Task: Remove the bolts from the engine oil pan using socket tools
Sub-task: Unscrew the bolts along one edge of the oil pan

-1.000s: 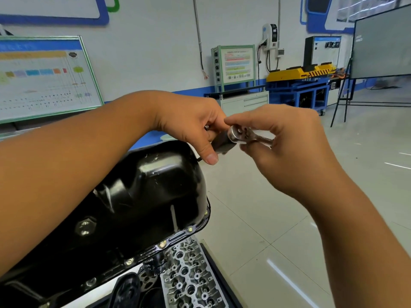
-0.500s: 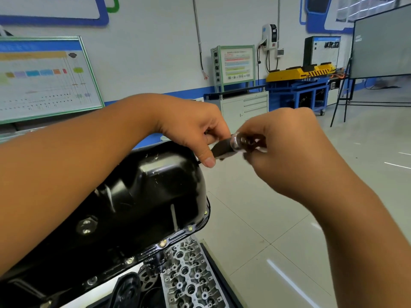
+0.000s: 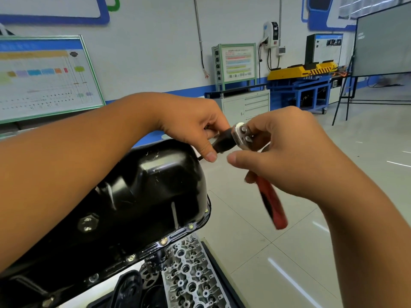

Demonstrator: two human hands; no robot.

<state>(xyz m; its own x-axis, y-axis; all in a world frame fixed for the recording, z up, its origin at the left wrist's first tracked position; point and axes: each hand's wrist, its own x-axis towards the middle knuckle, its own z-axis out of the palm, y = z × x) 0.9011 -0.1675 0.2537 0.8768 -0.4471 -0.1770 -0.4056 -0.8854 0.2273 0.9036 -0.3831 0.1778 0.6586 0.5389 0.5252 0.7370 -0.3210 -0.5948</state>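
Two hands show, the left hand [image 3: 193, 123] and right hand [image 3: 295, 152], with one ratchet wrench [image 3: 270, 196], one black socket [image 3: 223, 142], one black oil pan [image 3: 138, 196], and five flange bolts [image 3: 190, 226] visible along its near rim.

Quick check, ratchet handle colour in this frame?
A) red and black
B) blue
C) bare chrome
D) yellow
A: the ratchet wrench hangs from the right hand with a red-and-black grip below its chrome head, while the left hand holds the dark socket at that head.

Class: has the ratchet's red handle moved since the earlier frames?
Yes. The red handle has swung down into view, now hanging below the right hand, beside the oil pan.
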